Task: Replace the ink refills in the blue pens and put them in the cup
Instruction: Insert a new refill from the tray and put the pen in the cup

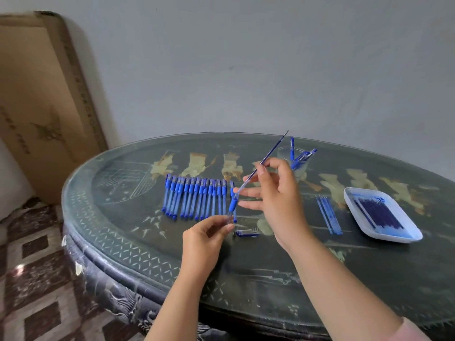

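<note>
Alignment is why your right grip [278, 198] is pinching the ink refill [273, 151] mid-length while your left grip [204, 239], just below, is clasping the pen barrel [233, 205] steady.

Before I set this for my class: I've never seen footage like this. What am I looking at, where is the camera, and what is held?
There is no machine: these are a person's two bare hands, filmed by one camera worn on the head. The left hand grips a pen barrel; the right hand pinches an ink refill standing partly in it. On the round table lie a row of blue pens, a loose cap, spare refills, a white tray of refills and a clear cup holding pens.
</note>
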{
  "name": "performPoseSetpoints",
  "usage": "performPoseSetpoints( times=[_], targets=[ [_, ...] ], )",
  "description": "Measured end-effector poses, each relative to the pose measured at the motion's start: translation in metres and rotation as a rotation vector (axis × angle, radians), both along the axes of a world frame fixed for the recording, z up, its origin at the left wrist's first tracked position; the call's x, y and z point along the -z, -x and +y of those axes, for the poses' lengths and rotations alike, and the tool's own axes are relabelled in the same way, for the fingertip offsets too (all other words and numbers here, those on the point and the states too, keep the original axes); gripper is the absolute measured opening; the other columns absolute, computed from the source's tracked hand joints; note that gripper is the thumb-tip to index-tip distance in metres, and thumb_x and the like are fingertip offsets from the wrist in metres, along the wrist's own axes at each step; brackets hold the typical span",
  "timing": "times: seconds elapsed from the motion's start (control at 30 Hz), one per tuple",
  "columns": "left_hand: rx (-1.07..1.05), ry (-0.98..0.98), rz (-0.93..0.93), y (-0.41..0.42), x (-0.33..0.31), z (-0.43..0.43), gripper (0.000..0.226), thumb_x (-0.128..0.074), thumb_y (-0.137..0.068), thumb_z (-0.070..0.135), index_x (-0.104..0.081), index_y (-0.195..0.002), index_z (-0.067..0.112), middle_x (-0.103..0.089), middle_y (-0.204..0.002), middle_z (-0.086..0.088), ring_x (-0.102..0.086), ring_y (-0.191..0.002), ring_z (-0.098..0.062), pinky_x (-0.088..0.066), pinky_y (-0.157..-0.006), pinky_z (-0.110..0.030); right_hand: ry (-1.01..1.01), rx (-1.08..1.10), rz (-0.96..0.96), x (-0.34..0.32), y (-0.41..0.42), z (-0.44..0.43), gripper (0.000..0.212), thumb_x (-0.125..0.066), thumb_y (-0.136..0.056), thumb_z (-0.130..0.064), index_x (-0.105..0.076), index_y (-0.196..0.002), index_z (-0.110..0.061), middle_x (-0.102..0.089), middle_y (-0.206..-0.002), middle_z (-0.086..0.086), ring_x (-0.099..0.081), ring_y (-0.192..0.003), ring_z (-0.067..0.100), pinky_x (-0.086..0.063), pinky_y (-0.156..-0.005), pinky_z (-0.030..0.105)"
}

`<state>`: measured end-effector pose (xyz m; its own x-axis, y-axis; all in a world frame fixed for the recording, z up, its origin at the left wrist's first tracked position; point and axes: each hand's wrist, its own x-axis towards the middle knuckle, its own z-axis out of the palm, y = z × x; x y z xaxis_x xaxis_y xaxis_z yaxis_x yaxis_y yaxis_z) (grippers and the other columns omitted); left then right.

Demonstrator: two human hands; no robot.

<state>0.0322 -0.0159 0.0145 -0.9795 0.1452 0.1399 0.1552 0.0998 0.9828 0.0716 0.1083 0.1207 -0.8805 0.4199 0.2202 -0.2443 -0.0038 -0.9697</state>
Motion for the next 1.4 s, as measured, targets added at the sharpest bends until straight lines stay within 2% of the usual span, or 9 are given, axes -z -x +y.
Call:
performPoseSetpoints(
  times=[0.17,0.27,0.53,0.83,0.97,1.07,1.17,1.27,1.4],
  targets=[
    [-0.002,0.025,0.006,0.0,0.0,0.0,0.017,-0.079,-0.079,0.014,-0.076,-0.09,0.026,-0.076,-0.088,0.012,-0.07,-0.09,-0.002,-0.053,-0.09,-0.025,-0.133,-0.009,0.021,0.002,0.003,0.002,0.004,-0.046,-0.102,-0.025,-0.049,-0.1,-0.022,-0.064,-0.096,0.013,-0.074,-0.074,0.022,-0.061,-0.063,0.036],
    [-0.005,0.04,0.007,0.001,0.001,0.0,0.016,-0.078,-0.08,0.014,-0.077,-0.092,0.023,-0.076,-0.088,0.013,-0.069,-0.089,0.0,-0.052,-0.088,-0.02,-0.207,-0.016,0.038,0.003,0.004,0.004,0.009,-0.045,-0.102,-0.023,-0.048,-0.095,-0.026,-0.063,-0.094,0.011,-0.074,-0.074,0.021,-0.061,-0.065,0.038],
    [-0.005,0.046,-0.005,0.001,0.001,0.001,0.016,-0.078,-0.08,0.013,-0.076,-0.092,0.022,-0.076,-0.086,0.012,-0.068,-0.083,0.006,-0.048,-0.077,-0.006,-0.255,-0.002,0.048,0.006,0.008,0.007,0.011,-0.045,-0.102,-0.023,-0.047,-0.093,-0.03,-0.063,-0.094,0.011,-0.074,-0.073,0.02,-0.061,-0.064,0.04],
    [-0.004,0.057,0.01,0.002,0.002,0.001,0.016,-0.078,-0.08,0.013,-0.077,-0.093,0.021,-0.076,-0.087,0.013,-0.068,-0.085,0.006,-0.046,-0.078,-0.004,-0.226,0.018,0.021,0.008,0.011,0.008,0.01,-0.044,-0.103,-0.023,-0.046,-0.094,-0.029,-0.064,-0.091,0.009,-0.073,-0.071,0.021,-0.06,-0.061,0.039],
    [0.003,0.037,-0.006,0.003,0.003,0.002,0.016,-0.078,-0.08,0.011,-0.077,-0.094,0.019,-0.076,-0.086,0.012,-0.069,-0.085,0.004,-0.048,-0.079,-0.006,-0.368,0.025,0.049,0.009,0.013,0.01,0.015,-0.046,-0.102,-0.021,-0.047,-0.091,-0.031,-0.064,-0.09,0.008,-0.072,-0.072,0.017,-0.061,-0.061,0.036],
    [0.002,0.01,-0.026,0.004,0.004,0.002,0.016,-0.078,-0.08,0.012,-0.077,-0.094,0.02,-0.076,-0.089,0.012,-0.07,-0.089,0.001,-0.051,-0.086,-0.017,-0.596,0.058,0.043,0.016,0.016,0.012,0.011,-0.056,-0.098,-0.02,-0.053,-0.088,-0.026,-0.063,-0.085,-0.003,-0.07,-0.075,0.015,-0.06,-0.069,0.044],
    [-0.011,-0.001,-0.021,0.004,0.004,0.002,0.017,-0.078,-0.08,0.013,-0.077,-0.097,0.017,-0.076,-0.09,0.011,-0.07,-0.089,0.0,-0.053,-0.088,-0.021,-0.696,0.049,-0.015,0.025,0.018,0.012,0.007,-0.061,-0.094,-0.022,-0.058,-0.088,-0.022,-0.065,-0.084,-0.002,-0.067,-0.079,0.019,-0.057,-0.073,0.046],
    [-0.019,0.009,0.001,0.004,0.004,0.002,0.019,-0.077,-0.081,0.014,-0.077,-0.099,0.016,-0.076,-0.091,0.011,-0.07,-0.089,0.0,-0.054,-0.087,-0.019,-0.721,0.022,-0.061,0.028,0.019,0.011,0.006,-0.063,-0.093,-0.022,-0.063,-0.091,-0.017,-0.067,-0.086,-0.003,-0.067,-0.08,0.015,-0.058,-0.074,0.042],
    [-0.06,0.01,0.004,0.005,0.004,0.003,0.018,-0.078,-0.08,0.013,-0.077,-0.097,0.015,-0.076,-0.086,0.01,-0.068,-0.079,0.003,-0.052,-0.08,-0.012,-0.673,-0.012,-0.073,0.03,0.018,0.011,0.006,-0.065,-0.091,-0.02,-0.066,-0.096,-0.018,-0.069,-0.088,-0.004,-0.068,-0.082,0.015,-0.059,-0.074,0.042]
  ],
)
